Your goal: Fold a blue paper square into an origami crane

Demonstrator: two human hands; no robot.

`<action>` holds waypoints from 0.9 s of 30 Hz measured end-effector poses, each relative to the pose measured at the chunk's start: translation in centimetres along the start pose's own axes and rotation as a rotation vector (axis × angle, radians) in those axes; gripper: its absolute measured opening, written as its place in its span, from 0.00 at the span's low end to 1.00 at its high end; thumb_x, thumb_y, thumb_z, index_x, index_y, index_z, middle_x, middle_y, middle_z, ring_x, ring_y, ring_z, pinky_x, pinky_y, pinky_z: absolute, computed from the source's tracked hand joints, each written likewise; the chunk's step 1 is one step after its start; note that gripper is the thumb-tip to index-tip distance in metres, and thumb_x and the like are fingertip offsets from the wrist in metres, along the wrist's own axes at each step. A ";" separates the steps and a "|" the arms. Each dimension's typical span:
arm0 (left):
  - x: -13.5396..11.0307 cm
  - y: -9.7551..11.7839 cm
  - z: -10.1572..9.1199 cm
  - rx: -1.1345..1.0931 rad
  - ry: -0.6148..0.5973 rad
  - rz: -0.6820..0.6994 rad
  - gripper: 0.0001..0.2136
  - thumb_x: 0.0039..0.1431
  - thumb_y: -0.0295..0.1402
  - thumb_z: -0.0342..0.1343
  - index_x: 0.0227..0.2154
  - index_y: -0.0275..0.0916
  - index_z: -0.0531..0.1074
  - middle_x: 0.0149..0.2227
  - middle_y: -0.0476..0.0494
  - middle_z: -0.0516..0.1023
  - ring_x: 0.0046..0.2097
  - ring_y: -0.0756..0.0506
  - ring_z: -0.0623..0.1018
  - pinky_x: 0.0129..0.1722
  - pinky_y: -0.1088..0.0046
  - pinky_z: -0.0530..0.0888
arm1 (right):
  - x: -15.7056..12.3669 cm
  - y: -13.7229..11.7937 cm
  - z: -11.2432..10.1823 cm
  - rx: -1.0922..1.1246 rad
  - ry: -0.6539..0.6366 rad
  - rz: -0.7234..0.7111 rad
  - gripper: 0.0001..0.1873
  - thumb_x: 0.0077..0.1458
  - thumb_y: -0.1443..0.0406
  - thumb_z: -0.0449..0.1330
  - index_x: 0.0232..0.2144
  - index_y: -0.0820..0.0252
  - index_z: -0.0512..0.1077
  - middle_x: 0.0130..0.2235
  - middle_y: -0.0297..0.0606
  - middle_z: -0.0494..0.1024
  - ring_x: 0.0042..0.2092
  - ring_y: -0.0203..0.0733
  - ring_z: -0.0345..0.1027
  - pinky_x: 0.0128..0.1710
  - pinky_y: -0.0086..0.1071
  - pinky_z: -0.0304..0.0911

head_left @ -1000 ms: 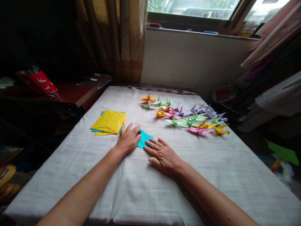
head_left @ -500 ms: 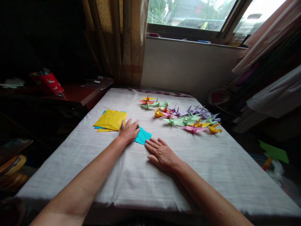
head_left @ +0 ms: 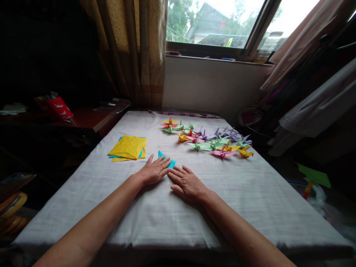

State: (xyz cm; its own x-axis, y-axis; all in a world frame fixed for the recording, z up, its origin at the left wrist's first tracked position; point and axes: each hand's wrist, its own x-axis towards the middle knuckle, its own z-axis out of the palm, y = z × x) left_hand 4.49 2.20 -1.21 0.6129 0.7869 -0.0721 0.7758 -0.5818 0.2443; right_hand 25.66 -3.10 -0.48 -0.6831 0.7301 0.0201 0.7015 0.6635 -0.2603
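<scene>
A folded piece of turquoise paper (head_left: 166, 158) lies on the white cloth of the table (head_left: 250, 185), mostly covered by my hands. My left hand (head_left: 154, 171) lies flat on its left part, fingers stretched out. My right hand (head_left: 187, 182) lies flat beside it, fingertips on the paper's right edge. Only the paper's far tip and a corner show between them.
A stack of yellow and blue paper squares (head_left: 127, 147) sits to the left. Several coloured paper cranes (head_left: 211, 141) are spread across the far right of the table. A dark side table with a red packet (head_left: 58, 106) stands left; curtain and window lie behind.
My hands have drawn closer together over the turquoise paper, which shows less than before. The view has tilted upward, showing more of the window.
</scene>
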 end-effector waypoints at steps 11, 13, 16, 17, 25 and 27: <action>2.7 -2.3 -1.0 0.041 -0.045 -0.096 0.26 0.69 0.43 0.34 0.67 0.43 0.52 0.70 0.41 0.50 0.70 0.41 0.51 0.66 0.48 0.42 | 0.1 -0.1 0.1 0.005 -0.011 0.027 0.29 0.66 0.54 0.48 0.66 0.55 0.57 0.68 0.40 0.56 0.68 0.50 0.48 0.67 0.53 0.42; 3.4 -2.7 -1.0 0.046 -0.043 -0.107 0.27 0.69 0.43 0.34 0.67 0.41 0.52 0.70 0.40 0.49 0.70 0.40 0.51 0.66 0.48 0.42 | 0.1 -0.2 0.0 0.012 -0.010 0.031 0.29 0.66 0.54 0.49 0.66 0.55 0.57 0.67 0.40 0.57 0.68 0.50 0.48 0.66 0.54 0.42; 4.0 -2.9 -1.1 0.051 -0.029 -0.120 0.27 0.68 0.43 0.35 0.67 0.40 0.52 0.70 0.39 0.49 0.70 0.39 0.51 0.66 0.47 0.42 | 0.2 -0.4 0.1 0.034 0.017 0.047 0.28 0.65 0.55 0.51 0.65 0.55 0.59 0.67 0.40 0.59 0.68 0.51 0.49 0.66 0.54 0.43; 4.1 -2.9 -1.1 0.052 -0.021 -0.121 0.27 0.68 0.43 0.36 0.67 0.41 0.52 0.70 0.39 0.50 0.70 0.39 0.51 0.66 0.46 0.43 | 0.2 -0.5 0.1 0.045 0.033 0.055 0.28 0.65 0.55 0.52 0.64 0.54 0.60 0.66 0.39 0.60 0.68 0.51 0.50 0.66 0.54 0.43; 1.0 -2.9 -1.0 0.055 0.126 -0.117 0.26 0.68 0.42 0.38 0.66 0.41 0.54 0.71 0.37 0.48 0.71 0.40 0.50 0.66 0.48 0.48 | 0.2 -0.4 0.5 0.136 0.162 0.049 0.24 0.62 0.58 0.56 0.59 0.51 0.66 0.63 0.41 0.67 0.65 0.49 0.56 0.64 0.53 0.46; -0.6 -3.1 -0.6 0.055 0.132 -0.075 0.26 0.66 0.44 0.43 0.65 0.44 0.58 0.70 0.39 0.50 0.70 0.38 0.50 0.66 0.47 0.48 | 0.2 -0.3 0.6 0.152 0.191 0.044 0.23 0.61 0.59 0.57 0.58 0.52 0.67 0.62 0.42 0.68 0.64 0.49 0.57 0.63 0.52 0.47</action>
State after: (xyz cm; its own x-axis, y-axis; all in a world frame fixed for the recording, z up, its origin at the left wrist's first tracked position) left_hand 1.60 3.64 -1.30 0.5309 0.8465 0.0403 0.8277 -0.5282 0.1897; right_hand 25.20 -3.27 -0.96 -0.5917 0.7849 0.1839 0.6813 0.6088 -0.4065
